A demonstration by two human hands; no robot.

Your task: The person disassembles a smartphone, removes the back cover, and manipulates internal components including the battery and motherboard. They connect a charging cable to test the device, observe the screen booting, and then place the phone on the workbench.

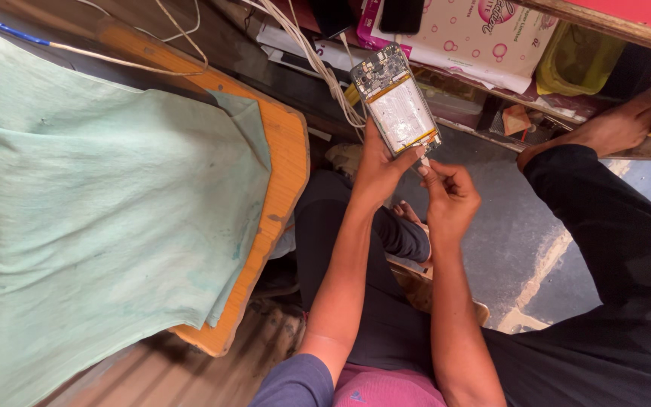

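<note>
Head view, looking down. Your left hand (pixel 377 169) is clamped around the lower end of an opened phone (pixel 397 102), its back cover off so that the circuit board and silver battery show; you hold it up in front of you, above your lap. Your right hand (pixel 450 197) has its fingertips pinched together on something small at the phone's bottom edge, too small to identify. To your left, a green cloth (pixel 107 211) covers a wooden table (pixel 284 173); white cables (pixel 318 64) hang just beside the phone.

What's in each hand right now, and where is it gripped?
The left hand holds an opened phone by its lower end. The right hand pinches something small at the phone's bottom edge; too small to identify.
</note>
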